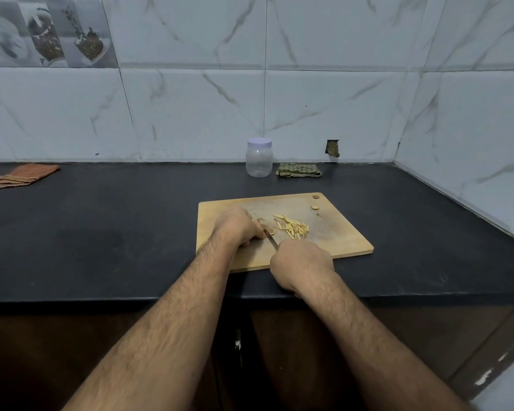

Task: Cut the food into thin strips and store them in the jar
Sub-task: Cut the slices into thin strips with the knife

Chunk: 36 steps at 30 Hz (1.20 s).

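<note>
Black stone tabletop: carries all items listed below, backed by white marble-patterned wall tiles.

Rectangular pale wooden cutting board: lies flat near the front edge of the tabletop, with a small round hole at its far right corner.

Pile of thin pale-yellow food strips: rests on the middle of the board, just right of the left hand.

Small brownish uncut piece of food: on the board, at the left hand's fingertips and beside the blade; mostly hidden.

Two small offcuts: near the board's far right corner, well apart from the pile.

Left hand: palm down on the board, fingers curled, holding the uncut piece in place.

Right hand: fist wrapped round the handle of a small knife; the handle is hidden, and only the narrow blade shows, angled toward the left hand's fingertips.

Clear plastic jar with a pale lilac screw lid: upright at the back of the tabletop against the wall, lid on, nothing visible inside, well apart from the board.

Folded green checked cloth: just right of the jar.

Folded orange striped cloth: far left of the tabletop.

Dark wooden cabinet front: below the tabletop edge.
</note>
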Motion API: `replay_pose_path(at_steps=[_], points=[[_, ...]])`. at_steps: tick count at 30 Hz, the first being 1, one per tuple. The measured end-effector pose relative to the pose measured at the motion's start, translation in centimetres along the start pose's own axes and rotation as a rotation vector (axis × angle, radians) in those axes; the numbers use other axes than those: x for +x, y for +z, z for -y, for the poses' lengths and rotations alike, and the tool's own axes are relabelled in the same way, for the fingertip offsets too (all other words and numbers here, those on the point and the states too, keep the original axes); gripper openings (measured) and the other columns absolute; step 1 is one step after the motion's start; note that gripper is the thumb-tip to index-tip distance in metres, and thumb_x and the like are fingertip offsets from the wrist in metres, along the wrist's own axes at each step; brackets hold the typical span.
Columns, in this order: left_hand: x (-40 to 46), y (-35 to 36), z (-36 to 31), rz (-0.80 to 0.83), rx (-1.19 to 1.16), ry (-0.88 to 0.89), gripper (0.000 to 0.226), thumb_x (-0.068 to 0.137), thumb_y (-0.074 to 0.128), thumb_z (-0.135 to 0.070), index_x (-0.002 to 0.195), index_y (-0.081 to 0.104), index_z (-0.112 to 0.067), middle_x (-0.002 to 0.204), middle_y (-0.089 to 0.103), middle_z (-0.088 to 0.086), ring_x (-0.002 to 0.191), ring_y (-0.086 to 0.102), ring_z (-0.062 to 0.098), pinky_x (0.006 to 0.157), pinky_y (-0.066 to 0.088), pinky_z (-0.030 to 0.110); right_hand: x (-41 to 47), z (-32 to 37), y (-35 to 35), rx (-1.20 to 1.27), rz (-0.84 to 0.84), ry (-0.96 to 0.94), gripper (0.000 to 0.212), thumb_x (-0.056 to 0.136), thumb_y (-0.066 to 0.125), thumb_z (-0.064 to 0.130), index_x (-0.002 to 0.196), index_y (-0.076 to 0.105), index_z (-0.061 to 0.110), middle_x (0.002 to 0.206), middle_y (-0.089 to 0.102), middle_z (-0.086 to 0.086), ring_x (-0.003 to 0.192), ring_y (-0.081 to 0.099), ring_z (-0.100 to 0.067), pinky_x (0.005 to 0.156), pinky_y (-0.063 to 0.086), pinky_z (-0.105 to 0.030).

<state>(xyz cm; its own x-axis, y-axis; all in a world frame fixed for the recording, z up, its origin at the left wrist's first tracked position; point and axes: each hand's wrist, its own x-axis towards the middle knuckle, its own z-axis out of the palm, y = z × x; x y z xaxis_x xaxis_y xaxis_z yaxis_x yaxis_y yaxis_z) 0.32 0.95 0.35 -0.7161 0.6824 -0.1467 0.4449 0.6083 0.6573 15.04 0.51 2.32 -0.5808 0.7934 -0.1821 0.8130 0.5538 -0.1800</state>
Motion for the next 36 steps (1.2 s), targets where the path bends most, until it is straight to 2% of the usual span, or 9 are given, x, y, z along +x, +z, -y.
replay_pose_path(at_steps=[8,11,16,21,26,27,29,33,36], points=[[0.4,-0.1,-0.3,0.024,0.018,-0.035,0.022,0.079,0.079,-0.027,0.094,0.076,-0.010,0.069,0.065,0.003,0.056,0.055,0.017,0.064,0.050,0.028,-0.1,0.4,-0.6,-0.073,0.027,0.001,0.033,0.095,0.049,0.014,0.128,0.055,0.014,0.113,0.060,-0.004,0.086,0.048,-0.021,0.073,0.042,-0.035],[0.5,0.1,-0.3,0.015,0.020,-0.045,0.023,0.078,0.080,-0.026,0.093,0.076,-0.010,0.066,0.064,0.003,0.054,0.054,0.016,0.061,0.048,0.027,-0.3,0.5,-0.6,-0.061,0.036,0.002,0.032,0.094,0.051,0.014,0.126,0.055,0.014,0.092,0.052,-0.001,0.084,0.054,-0.020,0.073,0.047,-0.035],[0.4,0.1,-0.2,0.002,0.014,-0.045,0.023,0.078,0.080,-0.029,0.092,0.075,-0.012,0.069,0.067,0.002,0.053,0.055,0.014,0.062,0.050,0.027,-1.3,-0.3,-0.3,-0.045,0.058,0.017,0.025,0.096,0.050,0.017,0.119,0.059,0.015,0.081,0.049,-0.003,0.083,0.060,-0.023,0.085,0.055,-0.038],[0.1,0.2,0.0,-0.010,-0.004,-0.020,0.023,0.079,0.080,-0.028,0.093,0.076,-0.010,0.069,0.067,0.003,0.055,0.056,0.015,0.064,0.052,0.028,-1.8,-1.1,-0.1,-0.016,0.027,0.013,0.026,0.095,0.048,0.017,0.118,0.059,0.016,0.097,0.059,-0.004,0.085,0.064,-0.024,0.080,0.057,-0.037],[0.0,0.2,0.4,-0.026,-0.031,0.030,0.013,0.082,0.077,-0.023,0.089,0.077,-0.013,0.082,0.074,0.002,0.064,0.059,0.015,0.071,0.056,0.030,-1.9,-1.3,0.0,0.023,0.004,0.054,0.025,0.094,0.046,0.017,0.112,0.062,0.015,0.097,0.063,-0.005,0.089,0.067,-0.024,0.082,0.058,-0.039],[-0.2,0.2,0.5,-0.025,-0.041,0.040,0.006,0.083,0.076,-0.021,0.083,0.076,-0.015,0.081,0.074,-0.001,0.063,0.058,0.014,0.069,0.054,0.029,-1.8,-1.3,0.0,0.036,0.003,0.056,0.025,0.094,0.045,0.018,0.112,0.061,0.015,0.099,0.063,-0.005,0.090,0.067,-0.024,0.083,0.058,-0.040],[-0.2,0.1,0.7,-0.005,-0.076,0.051,0.014,0.085,0.073,-0.017,0.071,0.072,-0.019,0.074,0.070,-0.006,0.059,0.054,0.012,0.065,0.050,0.026,-1.7,-1.3,-0.1,0.057,0.002,0.045,0.026,0.095,0.044,0.020,0.114,0.060,0.015,0.099,0.064,-0.004,0.091,0.068,-0.023,0.084,0.058,-0.040],[-0.3,0.0,1.4,0.014,-0.197,0.066,0.012,0.084,0.070,-0.014,0.072,0.072,-0.013,0.072,0.068,0.005,0.058,0.052,0.017,0.066,0.049,0.031,-1.5,-1.2,-0.3,0.078,-0.007,0.022,0.020,0.097,0.043,0.022,0.109,0.057,0.015,0.095,0.065,-0.004,0.087,0.069,-0.023,0.082,0.058,-0.039],[-0.1,0.3,2.5,-0.066,-0.330,0.092,0.015,0.084,0.066,-0.016,0.068,0.067,-0.016,0.062,0.060,0.000,0.054,0.047,0.015,0.058,0.042,0.029,-1.2,-0.6,-0.3,0.065,-0.001,0.006,0.015,0.098,0.044,0.024,0.102,0.056,0.016,0.099,0.066,-0.004,0.088,0.068,-0.023,0.084,0.057,-0.038]])
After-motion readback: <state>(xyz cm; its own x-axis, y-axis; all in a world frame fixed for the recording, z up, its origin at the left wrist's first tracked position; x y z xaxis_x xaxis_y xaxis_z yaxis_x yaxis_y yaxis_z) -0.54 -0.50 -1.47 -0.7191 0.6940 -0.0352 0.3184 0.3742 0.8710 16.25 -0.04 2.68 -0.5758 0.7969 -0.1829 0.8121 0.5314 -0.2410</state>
